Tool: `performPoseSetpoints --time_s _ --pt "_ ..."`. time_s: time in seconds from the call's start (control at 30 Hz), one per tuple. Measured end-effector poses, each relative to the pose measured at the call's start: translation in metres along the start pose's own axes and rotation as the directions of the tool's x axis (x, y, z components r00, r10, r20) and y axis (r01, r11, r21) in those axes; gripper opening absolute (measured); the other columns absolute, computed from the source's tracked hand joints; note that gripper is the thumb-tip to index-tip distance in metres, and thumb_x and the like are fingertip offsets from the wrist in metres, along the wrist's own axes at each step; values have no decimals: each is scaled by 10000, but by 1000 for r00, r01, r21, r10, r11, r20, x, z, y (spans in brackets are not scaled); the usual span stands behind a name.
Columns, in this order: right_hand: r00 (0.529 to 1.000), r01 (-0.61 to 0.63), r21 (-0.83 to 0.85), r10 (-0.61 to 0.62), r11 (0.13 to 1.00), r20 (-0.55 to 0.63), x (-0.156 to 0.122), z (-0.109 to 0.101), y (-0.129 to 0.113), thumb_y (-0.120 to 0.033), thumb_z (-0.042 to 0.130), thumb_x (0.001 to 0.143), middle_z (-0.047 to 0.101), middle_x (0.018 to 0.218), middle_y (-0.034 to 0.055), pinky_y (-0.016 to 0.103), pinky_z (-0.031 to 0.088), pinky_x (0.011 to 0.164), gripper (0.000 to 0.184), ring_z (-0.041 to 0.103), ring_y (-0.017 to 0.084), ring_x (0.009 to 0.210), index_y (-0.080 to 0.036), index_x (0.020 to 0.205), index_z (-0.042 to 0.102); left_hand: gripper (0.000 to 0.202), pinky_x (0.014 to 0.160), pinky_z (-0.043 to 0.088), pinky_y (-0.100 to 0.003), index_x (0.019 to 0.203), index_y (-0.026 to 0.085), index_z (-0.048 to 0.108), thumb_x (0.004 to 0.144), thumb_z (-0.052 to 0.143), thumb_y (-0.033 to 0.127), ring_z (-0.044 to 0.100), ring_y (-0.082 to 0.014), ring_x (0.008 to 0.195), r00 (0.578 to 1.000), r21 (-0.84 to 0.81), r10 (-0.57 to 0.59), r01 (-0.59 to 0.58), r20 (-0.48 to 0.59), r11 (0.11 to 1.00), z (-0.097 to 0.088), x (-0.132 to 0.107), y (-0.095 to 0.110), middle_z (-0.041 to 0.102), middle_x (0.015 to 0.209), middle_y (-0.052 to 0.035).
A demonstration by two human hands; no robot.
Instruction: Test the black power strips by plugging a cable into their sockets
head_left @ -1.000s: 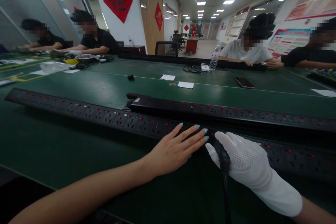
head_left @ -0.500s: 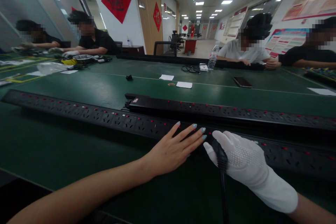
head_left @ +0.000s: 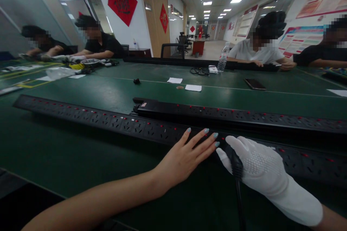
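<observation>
A long black power strip (head_left: pixel 108 119) with rows of sockets and small red switches lies across the green table in front of me. My left hand (head_left: pixel 187 155), bare, rests flat on its middle with the fingers spread. Just right of it, my right hand (head_left: pixel 260 166) wears a white dotted glove and is closed round a black power plug (head_left: pixel 234 160). The plug is against the strip's face, and its prongs are hidden. Its black cord (head_left: pixel 239 202) runs down toward me. Behind lies a second black power strip (head_left: pixel 238 114), roughly parallel to the first.
Papers (head_left: pixel 193 87), a phone (head_left: pixel 255 84), a water bottle (head_left: pixel 222 57) and a coiled black cable (head_left: pixel 199 71) lie or stand farther back on the green table (head_left: pixel 108 86). Several people sit along the far side. A clear plastic bag (head_left: pixel 58 73) is at the left.
The whole view has shifted slightly, so everything appears a little farther right. Both hands keep their places on the power strip, and the plug stays in my right hand.
</observation>
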State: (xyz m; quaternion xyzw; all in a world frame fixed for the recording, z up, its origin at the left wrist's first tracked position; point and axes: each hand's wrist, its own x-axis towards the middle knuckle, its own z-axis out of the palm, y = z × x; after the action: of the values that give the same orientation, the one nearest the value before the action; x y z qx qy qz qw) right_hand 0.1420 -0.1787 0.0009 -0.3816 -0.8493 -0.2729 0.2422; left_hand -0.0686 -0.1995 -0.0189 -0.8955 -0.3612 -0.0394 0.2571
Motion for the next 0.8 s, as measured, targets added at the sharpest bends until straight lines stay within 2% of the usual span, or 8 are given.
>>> performPoseSetpoints --time_s 0.27,0.47,0.6,0.8 --pt "997 44 -21 -45 999 -57 -2 3 3 -403 500 782 606 665 38 245 344 511 287 543 149 536 -147 867 597 489 926 327 -529 1361 197 260 875 316 216 180 -324 1299 998 127 -63 63 -10 990 -8 3 14 144 1451 -73" --pt "995 45 -73 -51 996 -81 -5 7 4 -410 498 781 603 654 36 261 351 515 294 545 161 529 -155 887 598 426 871 375 -536 1321 145 334 906 259 204 272 -361 1252 998 90 5 1 -70 996 -13 3 10 206 1424 -132" --pt "990 74 -67 -81 995 -117 -7 8 5 -403 505 779 614 682 51 269 363 523 300 558 174 557 -146 910 589 420 866 389 -535 1319 132 331 909 257 184 278 -362 1249 997 69 12 -7 -78 998 -14 2 8 216 1418 -147" --pt "992 57 -77 -65 995 -112 -5 10 3 -410 526 759 615 671 46 272 358 499 289 562 178 545 -160 883 601 415 865 406 -514 1315 130 331 910 247 167 269 -357 1254 996 50 20 -16 -90 999 -11 3 5 220 1418 -140"
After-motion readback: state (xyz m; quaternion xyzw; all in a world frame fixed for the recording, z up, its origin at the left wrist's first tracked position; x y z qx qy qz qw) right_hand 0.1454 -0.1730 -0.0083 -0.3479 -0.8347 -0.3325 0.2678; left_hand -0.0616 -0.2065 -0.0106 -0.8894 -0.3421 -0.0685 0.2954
